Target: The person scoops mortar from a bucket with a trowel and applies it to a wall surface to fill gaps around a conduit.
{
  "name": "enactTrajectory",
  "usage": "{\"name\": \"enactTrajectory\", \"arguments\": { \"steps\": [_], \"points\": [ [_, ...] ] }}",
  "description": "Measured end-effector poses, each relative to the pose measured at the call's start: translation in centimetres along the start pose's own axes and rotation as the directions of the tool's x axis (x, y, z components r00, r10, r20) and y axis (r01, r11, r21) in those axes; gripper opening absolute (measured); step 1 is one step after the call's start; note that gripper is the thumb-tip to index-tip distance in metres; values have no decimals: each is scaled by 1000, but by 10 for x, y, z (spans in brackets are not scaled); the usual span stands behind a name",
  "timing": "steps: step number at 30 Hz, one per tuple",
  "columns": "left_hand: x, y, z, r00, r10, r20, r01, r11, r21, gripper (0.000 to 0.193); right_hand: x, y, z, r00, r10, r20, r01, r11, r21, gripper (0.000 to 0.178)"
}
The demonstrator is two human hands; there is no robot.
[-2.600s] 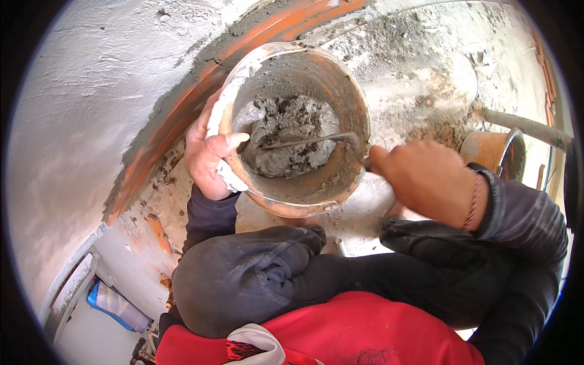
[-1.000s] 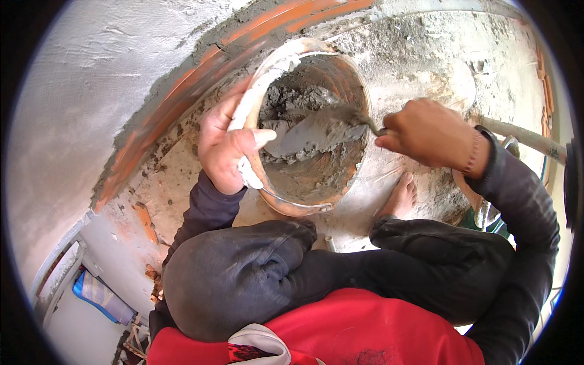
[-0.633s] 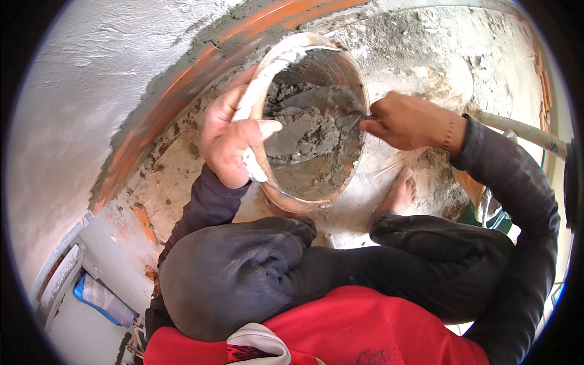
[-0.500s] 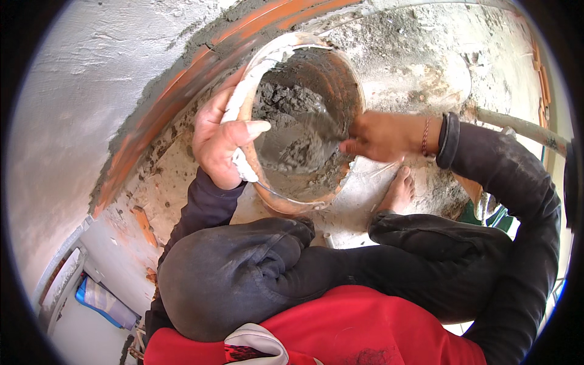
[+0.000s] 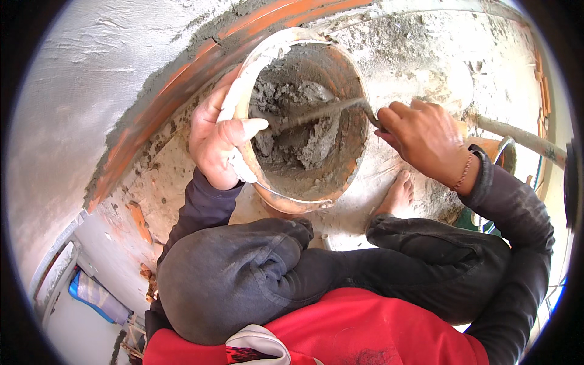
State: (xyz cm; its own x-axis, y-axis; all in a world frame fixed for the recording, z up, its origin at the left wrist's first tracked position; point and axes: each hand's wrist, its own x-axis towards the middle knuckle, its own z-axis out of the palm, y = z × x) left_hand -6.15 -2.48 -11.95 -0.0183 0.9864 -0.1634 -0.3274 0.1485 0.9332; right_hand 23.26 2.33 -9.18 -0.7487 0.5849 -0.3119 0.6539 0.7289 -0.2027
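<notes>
A round bucket [image 5: 359,152] with a mortar-smeared rim stands tilted in front of me, its mouth facing me. Inside lies wet grey mortar [image 5: 316,143], lumpy at the back and scooped into a hollow. My left hand [image 5: 219,137] grips the bucket's left rim, thumb over the white-coated edge and fingers outside. At the right rim my right hand [image 5: 423,134] is closed round the handle of a trowel [image 5: 328,111]. The trowel's thin blade, blurred by motion, reaches left over the mortar; its tip is hard to make out.
An orange brick course [image 5: 176,85] with grey mortar runs along the white wall [image 5: 79,91] at left. To the right lie a pole [image 5: 517,135] and another orange container [image 5: 502,152]. My bare foot [image 5: 398,193] rests on the stained floor. A blue-edged packet [image 5: 97,295] sits at lower left.
My right hand has risen out of the bucket to its right rim, lifting the trowel into view. The mortar's surface has been broken up. The left hand keeps its hold on the rim.
</notes>
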Motion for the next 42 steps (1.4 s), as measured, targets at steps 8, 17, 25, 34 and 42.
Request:
{"name": "enactTrajectory", "arguments": {
  "steps": [8, 17, 25, 34, 42],
  "points": [
    [5, 2, 19, 996, 53, 76, -55, 998, 28, 65, 7, -27, 16, 959, -12, 282, -11, 997, 78, 16],
    [2, 3, 19, 997, 79, 25, -79, 997, -3, 58, 12, -18, -11, 912, 175, 370, -166, 985, -56, 19],
    [6, 8, 30, 985, 88, 148, -99, 993, 68, 47, 22, -13, -49, 963, 204, 176, -195, 978, -68, 18],
    [4, 4, 25, 995, 66, 79, -69, 997, 39, 59, 61, 24, 7, 774, -94, 626, -25, 984, 179, 17],
    [-5, -1, -4, 994, -72, -83, 64, 993, -95, 67, 38, -13, 45, 855, -305, 419, -86, 713, 696, 24]
  ]
}}
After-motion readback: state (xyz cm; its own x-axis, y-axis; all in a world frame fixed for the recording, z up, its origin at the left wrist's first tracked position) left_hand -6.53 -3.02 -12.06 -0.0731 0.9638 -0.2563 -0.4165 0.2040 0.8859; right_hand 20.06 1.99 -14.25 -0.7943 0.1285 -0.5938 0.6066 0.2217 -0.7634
